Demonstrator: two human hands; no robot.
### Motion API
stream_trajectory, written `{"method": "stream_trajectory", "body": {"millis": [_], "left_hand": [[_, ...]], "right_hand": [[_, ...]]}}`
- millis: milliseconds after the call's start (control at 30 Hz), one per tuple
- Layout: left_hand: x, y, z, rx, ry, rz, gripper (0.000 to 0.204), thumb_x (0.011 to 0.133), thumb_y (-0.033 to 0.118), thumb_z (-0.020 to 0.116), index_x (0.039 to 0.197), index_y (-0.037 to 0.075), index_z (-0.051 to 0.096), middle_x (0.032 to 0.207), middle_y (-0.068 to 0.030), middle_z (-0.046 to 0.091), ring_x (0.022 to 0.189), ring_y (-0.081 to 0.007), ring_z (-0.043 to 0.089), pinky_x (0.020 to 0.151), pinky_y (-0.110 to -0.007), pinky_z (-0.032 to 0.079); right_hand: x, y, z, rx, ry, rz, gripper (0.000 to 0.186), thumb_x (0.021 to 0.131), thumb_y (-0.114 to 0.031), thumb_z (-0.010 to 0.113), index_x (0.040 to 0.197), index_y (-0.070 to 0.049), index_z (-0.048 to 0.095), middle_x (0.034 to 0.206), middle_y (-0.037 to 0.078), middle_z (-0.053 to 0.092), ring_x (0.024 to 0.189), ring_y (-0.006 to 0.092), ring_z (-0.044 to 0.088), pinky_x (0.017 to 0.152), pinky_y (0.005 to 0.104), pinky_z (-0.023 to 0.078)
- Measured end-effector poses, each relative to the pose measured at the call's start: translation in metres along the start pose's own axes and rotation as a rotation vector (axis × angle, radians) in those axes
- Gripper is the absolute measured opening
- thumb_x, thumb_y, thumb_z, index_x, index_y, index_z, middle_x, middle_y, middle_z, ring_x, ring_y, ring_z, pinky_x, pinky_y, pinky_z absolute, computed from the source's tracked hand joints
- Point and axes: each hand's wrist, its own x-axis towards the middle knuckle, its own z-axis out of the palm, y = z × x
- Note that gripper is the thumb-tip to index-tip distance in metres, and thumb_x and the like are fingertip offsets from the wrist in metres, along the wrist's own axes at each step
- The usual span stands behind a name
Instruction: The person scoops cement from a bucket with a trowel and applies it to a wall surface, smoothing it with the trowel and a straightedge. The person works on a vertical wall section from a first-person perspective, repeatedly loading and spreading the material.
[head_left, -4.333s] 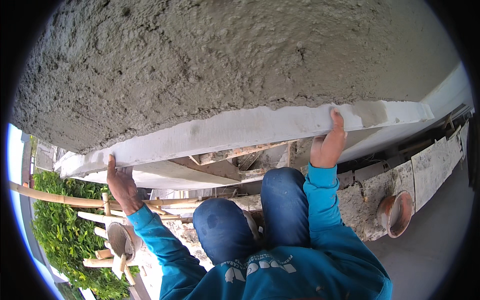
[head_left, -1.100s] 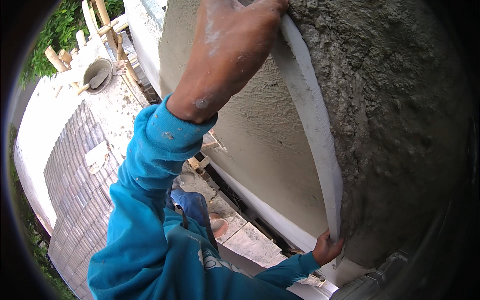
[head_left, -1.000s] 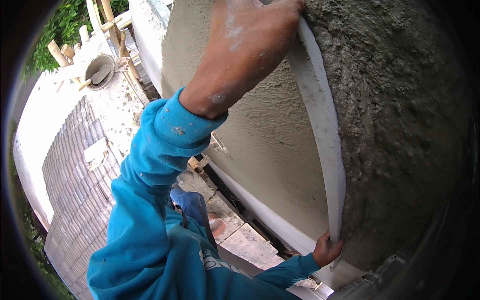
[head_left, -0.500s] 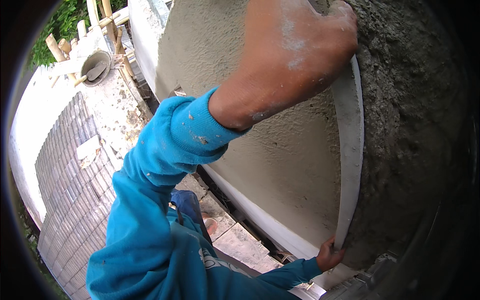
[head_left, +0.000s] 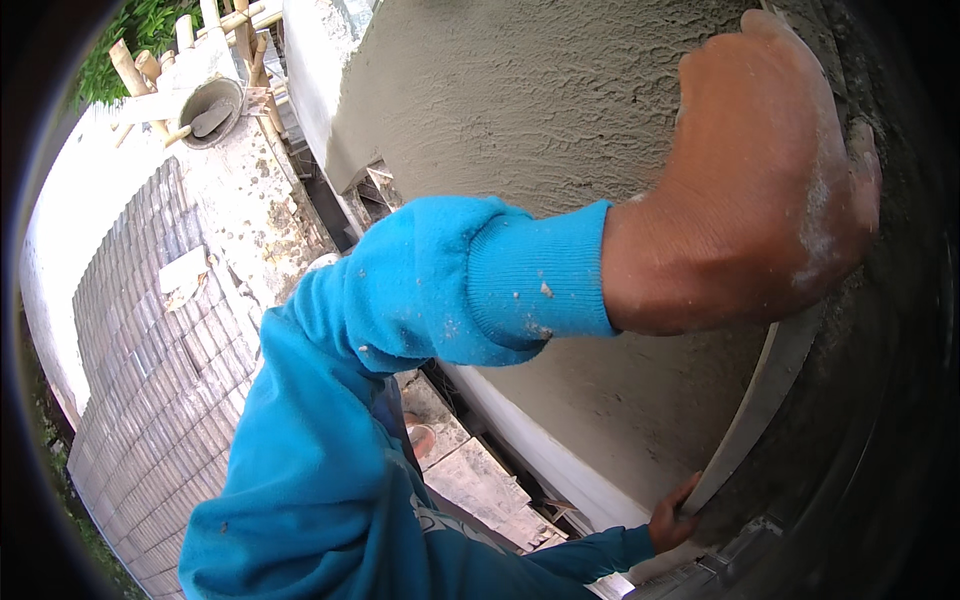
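Observation:
A long, pale grey straightedge (head_left: 765, 400) lies against a wall coated in wet grey plaster (head_left: 520, 90). My left hand (head_left: 750, 190), its back toward me and smeared with plaster, is closed around the upper part of the straightedge. Near the lower end, my right hand (head_left: 668, 522) grips the same straightedge with its fingers wrapped over the edge. Both arms wear blue sleeves, the left one spotted with plaster crumbs. Part of the straightedge is hidden behind my left hand, and the plaster on its far right side is in shadow.
A bucket (head_left: 212, 112) with a grey scoop-like piece inside stands at the upper left beside bamboo poles (head_left: 128, 68). Below spreads a tiled roof (head_left: 140, 350). A reddish round container (head_left: 422, 440) sits on slabs beneath me, next to a dark gap along the wall's foot.
My left hand has carried the upper part of the straightedge to the right across the plaster, tilting it. The right hand has shifted only slightly to the right. My view has shifted a little.

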Motion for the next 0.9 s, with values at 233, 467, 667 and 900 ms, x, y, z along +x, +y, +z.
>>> {"method": "stream_trajectory", "body": {"millis": [233, 467, 667, 900], "left_hand": [[0.015, 0.023, 0.004, -0.17, -0.187, -0.204, 0.063, 0.085, 0.022, 0.058, 0.118, -0.029, 0.043, 0.085, -0.0234, 0.059, 0.073, -0.0234, 0.054, 0.073, -0.036, 0.044], [-0.015, 0.068, 0.027, -0.555, -0.371, -0.272, 0.065, 0.083, 0.019, 0.062, 0.121, -0.029, 0.039, 0.084, -0.0277, 0.059, 0.076, -0.0318, 0.058, 0.074, -0.039, 0.047], [-0.052, 0.063, 0.003, -0.673, -0.412, -0.401, 0.067, 0.082, 0.016, 0.065, 0.123, -0.029, 0.036, 0.084, -0.0321, 0.059, 0.079, -0.0394, 0.06, 0.073, -0.043, 0.049], [-0.121, -0.007, -0.069, -0.591, -0.334, -0.684, 0.059, 0.08, 0.015, 0.071, 0.115, -0.023, 0.043, 0.076, -0.0291, 0.058, 0.072, -0.0365, 0.063, 0.064, -0.041, 0.049]], "right_hand": [[0.017, -0.007, -0.018, 1.488, 0.302, 0.589, 0.047, 0.094, -0.006, 0.056, 0.138, 0.002, 0.043, 0.138, 0.021, 0.049, 0.126, 0.039, 0.049, 0.106, 0.0495, 0.044], [0.015, -0.011, -0.043, -0.357, 0.16, -0.02, 0.047, 0.094, -0.013, 0.059, 0.136, 0.004, 0.045, 0.135, 0.022, 0.052, 0.121, 0.0351, 0.054, 0.102, 0.0482, 0.048], [0.002, -0.013, -0.059, 1.402, 0.665, 0.452, 0.044, 0.095, -0.012, 0.057, 0.134, 0.004, 0.048, 0.133, 0.02, 0.053, 0.121, 0.0319, 0.055, 0.1, 0.0461, 0.049], [-0.047, 0.03, -0.051, 1.312, 0.737, 0.497, 0.039, 0.092, -0.006, 0.057, 0.129, 0.005, 0.051, 0.129, 0.018, 0.056, 0.119, 0.029, 0.056, 0.095, 0.042, 0.05]]}}
